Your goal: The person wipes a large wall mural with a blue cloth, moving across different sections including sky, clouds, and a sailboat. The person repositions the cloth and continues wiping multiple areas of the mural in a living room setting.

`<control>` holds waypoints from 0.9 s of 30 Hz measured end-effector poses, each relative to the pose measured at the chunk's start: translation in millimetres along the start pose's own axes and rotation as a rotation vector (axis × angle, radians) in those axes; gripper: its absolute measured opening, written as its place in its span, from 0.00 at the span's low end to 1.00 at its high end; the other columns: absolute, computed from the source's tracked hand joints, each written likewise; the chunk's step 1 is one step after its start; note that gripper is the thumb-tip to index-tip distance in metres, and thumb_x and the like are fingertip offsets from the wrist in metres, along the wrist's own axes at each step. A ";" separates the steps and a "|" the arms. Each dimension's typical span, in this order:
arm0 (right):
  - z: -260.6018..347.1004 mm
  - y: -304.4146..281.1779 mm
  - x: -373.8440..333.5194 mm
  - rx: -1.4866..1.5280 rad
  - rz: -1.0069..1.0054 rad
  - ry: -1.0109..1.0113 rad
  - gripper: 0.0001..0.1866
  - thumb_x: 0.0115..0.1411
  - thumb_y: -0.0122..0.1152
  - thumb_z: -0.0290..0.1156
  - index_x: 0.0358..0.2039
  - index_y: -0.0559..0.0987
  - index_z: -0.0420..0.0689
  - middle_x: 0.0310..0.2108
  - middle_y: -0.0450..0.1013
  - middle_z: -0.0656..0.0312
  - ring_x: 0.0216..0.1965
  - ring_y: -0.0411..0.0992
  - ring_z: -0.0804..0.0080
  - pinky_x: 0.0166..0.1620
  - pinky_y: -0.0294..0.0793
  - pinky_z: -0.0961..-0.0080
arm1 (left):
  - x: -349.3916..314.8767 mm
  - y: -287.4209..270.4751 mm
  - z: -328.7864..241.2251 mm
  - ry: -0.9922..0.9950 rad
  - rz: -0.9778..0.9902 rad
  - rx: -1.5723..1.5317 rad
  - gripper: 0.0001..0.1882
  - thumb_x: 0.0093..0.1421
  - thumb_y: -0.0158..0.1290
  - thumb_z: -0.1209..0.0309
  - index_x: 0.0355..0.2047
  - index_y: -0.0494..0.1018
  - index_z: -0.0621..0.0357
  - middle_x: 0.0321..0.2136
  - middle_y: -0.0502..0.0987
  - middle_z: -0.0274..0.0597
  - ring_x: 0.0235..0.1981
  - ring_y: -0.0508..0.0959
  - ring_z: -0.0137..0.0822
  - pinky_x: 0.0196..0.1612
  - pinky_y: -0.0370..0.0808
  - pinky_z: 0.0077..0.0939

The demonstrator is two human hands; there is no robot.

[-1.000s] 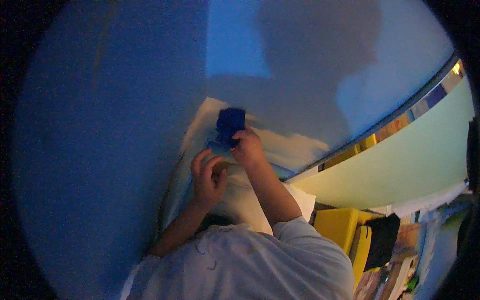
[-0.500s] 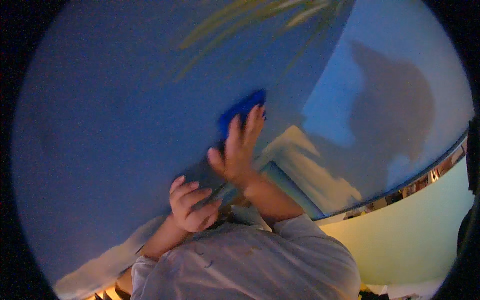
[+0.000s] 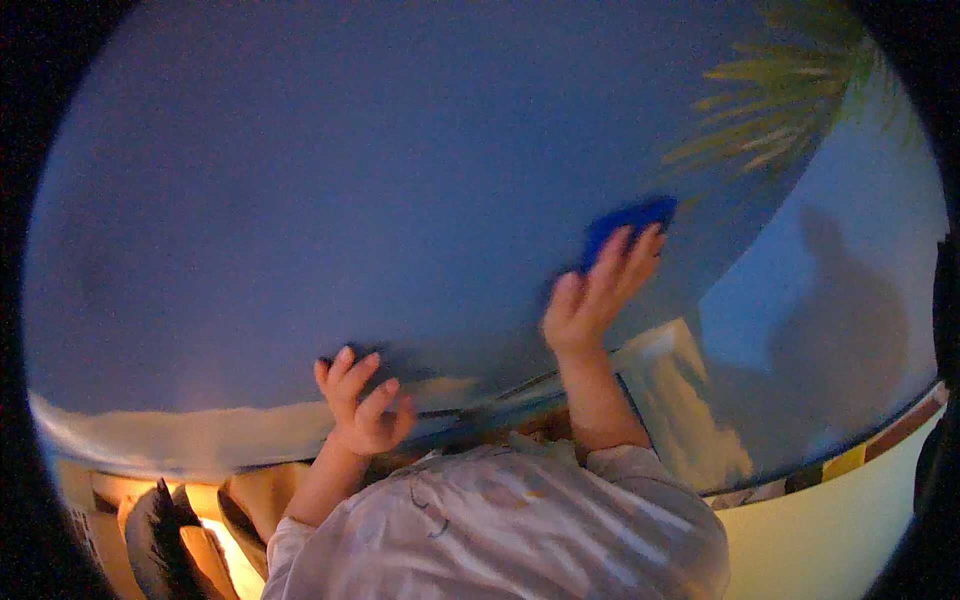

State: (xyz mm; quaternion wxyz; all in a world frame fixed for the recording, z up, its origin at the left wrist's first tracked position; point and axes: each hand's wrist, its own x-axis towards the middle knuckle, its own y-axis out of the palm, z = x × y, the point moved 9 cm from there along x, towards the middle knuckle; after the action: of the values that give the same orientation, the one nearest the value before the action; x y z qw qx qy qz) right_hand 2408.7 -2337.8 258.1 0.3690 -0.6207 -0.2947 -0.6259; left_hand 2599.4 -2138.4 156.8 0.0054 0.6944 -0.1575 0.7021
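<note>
My right hand [image 3: 600, 290] is raised in front of a blue painted surface [image 3: 380, 190]. Under its fairly straight fingers is a flat, deep-blue piece, perhaps a cloth or sponge [image 3: 628, 220], blurred and held against that surface. Lower and to the left, my left hand [image 3: 362, 405] has its fingers apart and slightly bent, with nothing in them. A dark shadow lies just behind its fingertips; whether they touch the paint I cannot tell.
Painted palm fronds [image 3: 780, 105] show at upper right, above a lighter blue area with a shadow [image 3: 845, 310]. Pale painted cloud shapes [image 3: 250, 435] run along the lower edge. A pale yellow-green curved surface [image 3: 830, 530] is at lower right, and a lit area with dark objects [image 3: 155, 530] at lower left.
The view has shifted, so the palm fronds now sit farther right. My right hand and the blue piece have moved right in the picture; my left hand stays low with fingers apart.
</note>
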 end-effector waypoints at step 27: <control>159.5 15.1 -102.4 1.645 0.284 -0.432 0.16 0.59 0.50 0.19 0.49 0.74 0.38 0.59 0.62 0.38 0.62 0.60 0.37 0.63 0.59 0.48 | -16.3 -16.5 23.8 -0.242 -0.157 0.614 0.35 0.59 0.49 0.48 0.61 0.64 0.56 0.65 0.57 0.51 0.68 0.50 0.56 0.68 0.38 0.56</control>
State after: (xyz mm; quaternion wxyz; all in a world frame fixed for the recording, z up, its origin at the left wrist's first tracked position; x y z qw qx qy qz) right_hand 2506.1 -2204.4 163.9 0.7120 -0.2928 -0.6376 -0.0296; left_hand 2626.8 -2124.7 144.1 -0.1689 0.7520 0.1157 0.6266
